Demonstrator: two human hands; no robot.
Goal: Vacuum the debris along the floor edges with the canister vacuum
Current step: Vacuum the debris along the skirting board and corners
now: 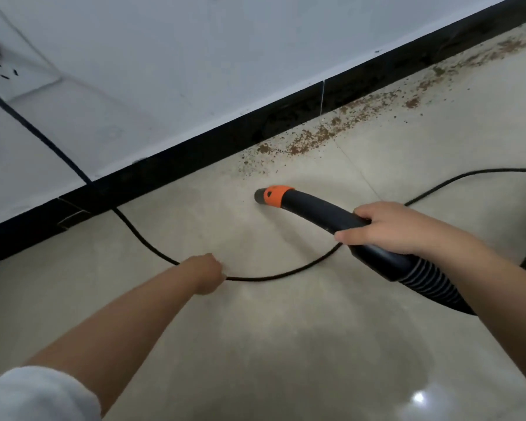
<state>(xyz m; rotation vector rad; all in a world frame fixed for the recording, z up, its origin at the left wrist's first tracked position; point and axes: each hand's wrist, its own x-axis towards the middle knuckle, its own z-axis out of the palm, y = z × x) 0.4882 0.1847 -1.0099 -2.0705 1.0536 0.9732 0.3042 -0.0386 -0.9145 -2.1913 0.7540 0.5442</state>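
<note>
My right hand (386,227) grips the black vacuum hose handle (322,212), whose orange-collared nozzle (271,196) points left just above the beige tile floor. Brown crumbly debris (304,142) lies in a band along the black baseboard (195,159), beyond and to the right of the nozzle, a short gap away. My left hand (208,273) holds the black power cord (271,276) where it loops across the floor in front of me. The ribbed hose (431,287) runs off behind my right wrist.
The cord climbs the white wall (195,56) to a plug in a white wall socket (0,65) at upper left, and its other end trails off the right edge. More debris (483,56) continues along the baseboard to the far right.
</note>
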